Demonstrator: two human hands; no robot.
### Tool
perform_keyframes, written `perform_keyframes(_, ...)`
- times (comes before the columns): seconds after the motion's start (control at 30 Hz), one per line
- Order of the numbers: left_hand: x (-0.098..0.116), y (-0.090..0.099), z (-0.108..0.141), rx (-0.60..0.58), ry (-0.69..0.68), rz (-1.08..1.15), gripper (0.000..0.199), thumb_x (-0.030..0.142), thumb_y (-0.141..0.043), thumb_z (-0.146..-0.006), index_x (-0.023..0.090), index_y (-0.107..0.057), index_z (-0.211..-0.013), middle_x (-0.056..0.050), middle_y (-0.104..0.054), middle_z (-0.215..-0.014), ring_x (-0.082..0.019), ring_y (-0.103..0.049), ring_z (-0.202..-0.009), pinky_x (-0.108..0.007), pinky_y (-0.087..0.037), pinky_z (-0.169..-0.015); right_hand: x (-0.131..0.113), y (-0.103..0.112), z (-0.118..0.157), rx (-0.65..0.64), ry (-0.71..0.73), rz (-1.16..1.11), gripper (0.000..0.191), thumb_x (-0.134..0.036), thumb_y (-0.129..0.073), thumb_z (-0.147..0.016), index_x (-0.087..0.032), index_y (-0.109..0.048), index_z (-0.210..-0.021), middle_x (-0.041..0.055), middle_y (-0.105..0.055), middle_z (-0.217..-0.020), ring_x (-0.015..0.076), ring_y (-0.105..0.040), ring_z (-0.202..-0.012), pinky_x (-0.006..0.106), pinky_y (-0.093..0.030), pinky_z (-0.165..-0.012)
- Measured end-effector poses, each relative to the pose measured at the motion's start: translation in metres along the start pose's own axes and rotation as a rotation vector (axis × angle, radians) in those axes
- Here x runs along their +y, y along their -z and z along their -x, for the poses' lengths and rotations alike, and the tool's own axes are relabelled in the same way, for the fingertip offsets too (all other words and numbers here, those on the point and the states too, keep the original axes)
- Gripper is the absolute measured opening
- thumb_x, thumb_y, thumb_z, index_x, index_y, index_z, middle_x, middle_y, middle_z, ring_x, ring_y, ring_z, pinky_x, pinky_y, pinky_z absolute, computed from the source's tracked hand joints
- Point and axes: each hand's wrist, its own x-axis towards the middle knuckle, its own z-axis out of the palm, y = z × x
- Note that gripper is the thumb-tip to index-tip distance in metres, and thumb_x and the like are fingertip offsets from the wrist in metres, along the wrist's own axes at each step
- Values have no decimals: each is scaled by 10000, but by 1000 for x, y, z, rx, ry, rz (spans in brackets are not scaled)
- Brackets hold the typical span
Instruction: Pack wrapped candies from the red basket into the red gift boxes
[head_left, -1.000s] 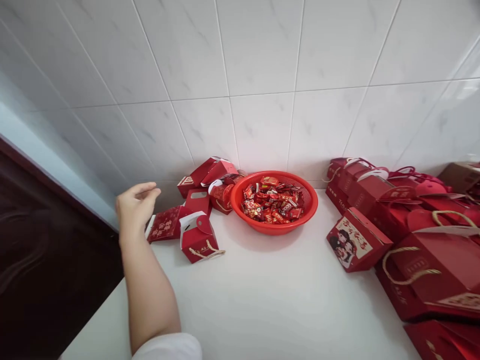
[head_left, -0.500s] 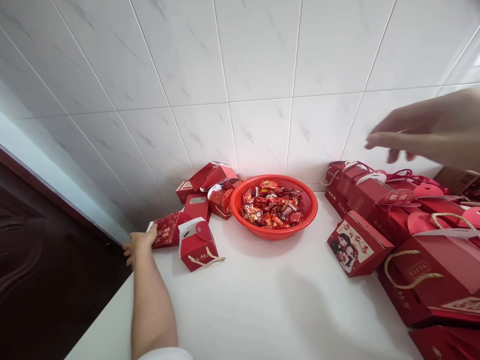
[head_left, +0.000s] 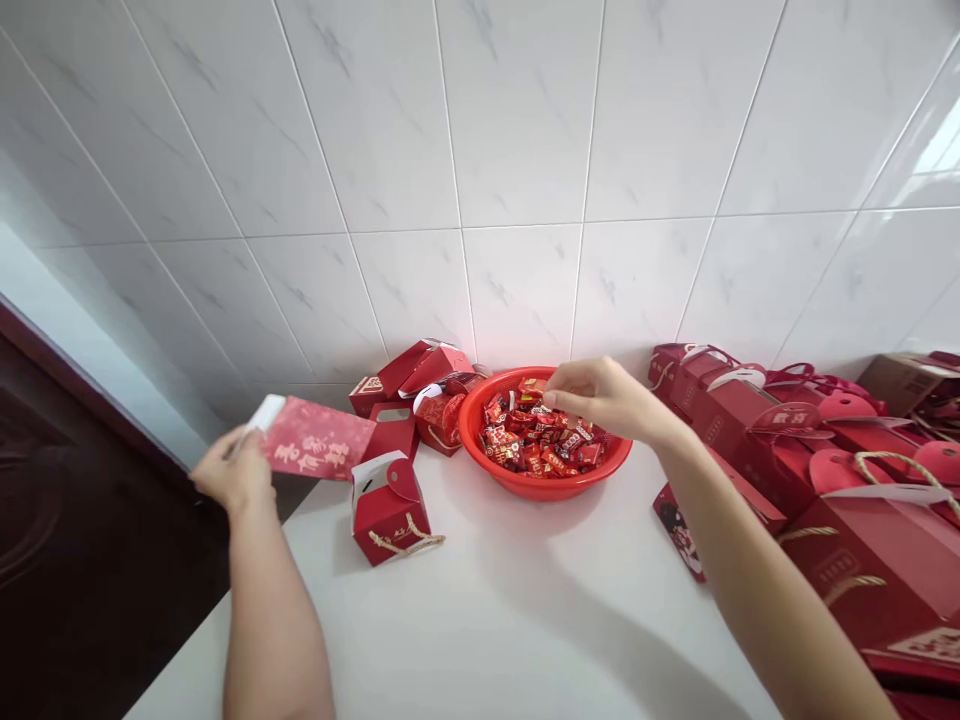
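Observation:
At the left, my left hand (head_left: 238, 468) grips the white end of a flat red printed packet (head_left: 315, 438), raised above the table's left edge. My right hand (head_left: 600, 395) is over the right back part of a red plastic basket (head_left: 551, 488), its fingers bent close together above the wrapped candies (head_left: 536, 430); whether anything is between the fingertips is too small to tell. A red box with a rope handle (head_left: 390, 508) stands upright with its top partly open, between my left hand and the basket.
Several red boxes (head_left: 424, 370) lie against the tiled wall left of the basket. Many red gift boxes (head_left: 885, 540) crowd the right side, with a brown carton (head_left: 904, 385) behind. The white table (head_left: 480, 620) ends at the left beside a dark door (head_left: 90, 520).
My left hand has lifted the red packet off the table's left side. My right hand has come down from the upper right to the candies.

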Motion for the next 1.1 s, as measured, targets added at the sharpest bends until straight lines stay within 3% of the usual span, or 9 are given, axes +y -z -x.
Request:
perform_keyframes(0.07, 39, -6, -6, 449, 76, 134, 91, 188, -664, -559, 173, -595, -617, 68, -550, -503, -149, -557, -561, -283, -483, -577, 13, -11, 3, 8, -17, -60, 256, -411, -643, -839, -156, -669, -824, 35, -687, -739, 134, -621, -581, 251, -493, -534)
perform_keyframes(0.13, 85, -9, 4, 499, -110, 224, 222, 229, -712, -617, 132, -721, -816, 20, -694, -735, -206, -659, -771, -323, -536, -733, 22, -19, 5, 43, -6, -107, 293, -449, -637, -846, -157, -663, -840, 46, -687, -769, 141, -622, -621, 259, -510, -560)
perform_keyframes(0.27, 166, -20, 60, 269, -385, 213, 202, 300, -741, -777, 167, -757, -928, -2, -713, -833, -183, -663, -799, -309, -530, -759, 26, -22, 12, 175, 10, -180, 401, -545, -623, -858, -150, -662, -921, 64, -690, -820, 130, -587, -610, 251, -492, -535)
perform_keyframes(0.37, 196, -40, 103, -233, -433, 238, 101, 282, -712, -834, 221, -761, -898, -5, -726, -867, -166, -659, -788, -294, -526, -755, 23, -17, 20, 223, -8, -239, 453, -598, -598, -870, -160, -666, -963, 80, -708, -890, 120, -571, -599, 242, -468, -514)
perform_keyframes(0.5, 202, -73, 136, -707, -338, 303, 134, 308, -673, -872, 225, -753, -940, -27, -750, -904, -188, -686, -828, -294, -536, -752, 26, -9, 31, 63, -6, -263, 440, -597, -587, -888, -162, -650, -888, 38, -656, -762, 109, -535, -584, 240, -451, -543)
perform_keyframes(0.63, 195, -92, 145, -888, -302, 380, 109, 289, -637, -910, 218, -706, -955, -26, -728, -914, -169, -671, -833, -274, -529, -765, 39, -2, 36, -122, -6, -249, 468, -588, -562, -910, -159, -565, -722, -9, -526, -602, 94, -488, -554, 221, -394, -524)
perform_keyframes(0.8, 192, -95, 147, -1222, -381, 314, 171, 252, -577, -948, 199, -740, -960, -33, -718, -871, -155, -654, -802, -267, -512, -763, 55, 7, 35, -221, -10, -247, 436, -574, -605, -887, -146, -638, -810, 32, -629, -741, 109, -541, -640, 224, -450, -583)
perform_keyframes(0.93, 190, -98, 151, -1459, -304, 195, 242, 230, -565, -944, 214, -741, -1109, -36, -755, -1056, -174, -686, -964, -268, -515, -873, 62, 12, 34, -118, -54, -194, 415, -562, -623, -872, -152, -651, -819, 47, -673, -781, 130, -591, -672, 245, -489, -630)
perform_keyframes(1.1, 180, -104, 148, -1567, -131, 226, 246, 275, -627, -901, 203, -754, -1098, -37, -764, -1090, -193, -702, -1002, -258, -534, -860, 76, 10, 29, -6, -104, -167, 387, -542, -627, -857, -156, -647, -839, 48, -683, -773, 148, -624, -688, 259, -500, -634)
